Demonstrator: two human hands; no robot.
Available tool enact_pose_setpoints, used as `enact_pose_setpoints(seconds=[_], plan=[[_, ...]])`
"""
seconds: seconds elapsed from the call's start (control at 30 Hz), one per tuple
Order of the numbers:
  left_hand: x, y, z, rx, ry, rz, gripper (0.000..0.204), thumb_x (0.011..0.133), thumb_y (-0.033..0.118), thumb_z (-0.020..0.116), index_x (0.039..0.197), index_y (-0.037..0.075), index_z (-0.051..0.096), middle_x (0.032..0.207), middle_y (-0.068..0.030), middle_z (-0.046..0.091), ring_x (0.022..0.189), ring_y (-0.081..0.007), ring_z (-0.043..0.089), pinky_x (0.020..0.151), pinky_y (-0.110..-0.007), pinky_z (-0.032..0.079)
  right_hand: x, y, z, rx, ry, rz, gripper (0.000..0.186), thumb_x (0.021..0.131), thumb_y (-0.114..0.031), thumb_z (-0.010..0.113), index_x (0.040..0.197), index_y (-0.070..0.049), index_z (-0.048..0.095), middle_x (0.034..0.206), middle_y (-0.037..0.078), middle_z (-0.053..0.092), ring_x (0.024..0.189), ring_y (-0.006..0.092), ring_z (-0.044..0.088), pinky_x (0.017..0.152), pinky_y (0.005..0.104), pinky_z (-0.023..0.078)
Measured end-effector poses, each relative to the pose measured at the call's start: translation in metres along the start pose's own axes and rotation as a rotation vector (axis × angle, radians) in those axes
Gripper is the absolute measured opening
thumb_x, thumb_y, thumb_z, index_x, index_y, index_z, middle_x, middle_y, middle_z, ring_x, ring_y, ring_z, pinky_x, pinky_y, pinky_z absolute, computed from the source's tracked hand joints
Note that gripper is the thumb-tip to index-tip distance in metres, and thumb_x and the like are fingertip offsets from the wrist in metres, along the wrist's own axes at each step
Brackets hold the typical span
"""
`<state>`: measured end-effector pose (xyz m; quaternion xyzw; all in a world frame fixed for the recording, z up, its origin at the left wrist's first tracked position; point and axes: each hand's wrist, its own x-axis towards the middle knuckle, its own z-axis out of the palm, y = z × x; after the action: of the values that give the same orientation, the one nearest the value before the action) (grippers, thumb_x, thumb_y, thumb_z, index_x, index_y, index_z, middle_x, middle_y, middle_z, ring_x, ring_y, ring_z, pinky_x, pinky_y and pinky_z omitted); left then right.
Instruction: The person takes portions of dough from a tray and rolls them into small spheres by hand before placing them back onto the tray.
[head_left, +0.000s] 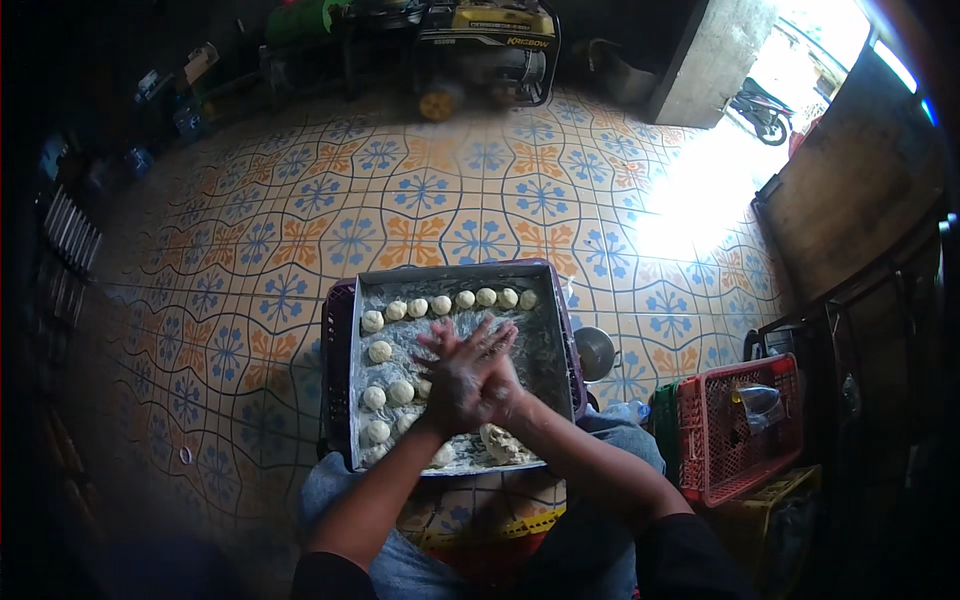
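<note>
Floured hands pressed together above a tray of dough balls

The left hand [458, 388] lies across the right hand [503, 388], palm toward palm, with the fingers of both stretched out and spread. Whether anything sits between the palms cannot be told. Both are over the middle of the metal tray [540, 350], whose bottom is dusted with white flour.

Pale dough balls [441, 305] form a slightly curved row of eight along the tray's far edge, from the far left corner to the far right one. A single ball [380, 351] sits just below that row by the left edge; more are grouped toward the near left corner — some partly hidden by the left forearm. A rough dough lump [507, 445] rests at the near edge, toward the near right corner.

The tray sits on a purple crate [338, 345]; a round metal pot [596, 353] stands on the tiled floor [410, 190] beyond its right edge.
</note>
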<state>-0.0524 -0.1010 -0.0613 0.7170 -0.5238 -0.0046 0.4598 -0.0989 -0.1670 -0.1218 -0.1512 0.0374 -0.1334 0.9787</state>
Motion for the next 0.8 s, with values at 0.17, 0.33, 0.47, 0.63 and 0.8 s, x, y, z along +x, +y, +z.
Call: enact_pose_setpoints(seconds=[0.17,0.33,0.47,0.63,0.8], plan=[[0.003,-0.017,-0.037,0.007,0.065,-0.388,0.035,0.096,0.03,0.056,0.123,0.018,0.075,0.136,-0.0073,0.068,0.141,-0.0332,0.052,0.122,-0.067,0.002,-0.018,0.005,0.028,-0.493,-0.012,0.436,0.064,0.108,-0.052,0.036,0.151,-0.005,0.042,0.155,0.015,0.046,0.141,0.0293,0.048,0.12,0.0483,0.036],[-0.006,0.008,-0.012,-0.022,-0.116,0.031,0.052,0.095,0.041,0.058,0.141,0.016,0.063,0.149,-0.0112,0.058,0.145,-0.0342,0.045,0.122,-0.065,0.016,0.016,0.004,-0.015,0.238,-0.627,0.286,0.068,0.11,-0.052,0.033,0.16,-0.007,0.027,0.161,0.018,0.036,0.148,0.0321,0.038,0.12,0.042,0.034],[0.009,0.0,-0.033,0.216,-0.076,0.008,0.067,0.105,0.052,0.036,0.155,0.01,0.046,0.162,-0.0127,0.042,0.155,-0.0373,0.027,0.124,-0.063,0.002,0.019,-0.024,0.021,-0.032,0.01,0.105,0.071,0.11,-0.054,0.03,0.162,-0.007,0.025,0.162,0.017,0.035,0.15,0.0316,0.036,0.122,0.0411,0.03],[-0.001,0.01,-0.006,-1.071,0.033,-0.384,0.077,0.109,0.057,0.02,0.165,0.006,0.009,0.173,-0.014,0.01,0.16,-0.0329,0.007,0.128,-0.047,0.005,-0.002,-0.048,0.078,-1.497,-0.11,-0.655,0.074,0.103,-0.047,0.047,0.161,-0.004,0.031,0.165,0.021,0.032,0.154,0.0382,0.027,0.125,0.0483,0.019],[-0.004,0.01,-0.007,-1.898,0.177,-0.348,0.089,0.103,0.071,0.023,0.165,0.007,0.015,0.171,-0.0159,0.015,0.158,-0.0334,0.015,0.128,-0.049,0.012,0.001,-0.046,0.085,-1.899,-0.577,-0.678,0.066,0.099,-0.046,0.051,0.148,-0.003,0.053,0.156,0.021,0.047,0.148,0.0422,0.039,0.123,0.0555,0.023]])
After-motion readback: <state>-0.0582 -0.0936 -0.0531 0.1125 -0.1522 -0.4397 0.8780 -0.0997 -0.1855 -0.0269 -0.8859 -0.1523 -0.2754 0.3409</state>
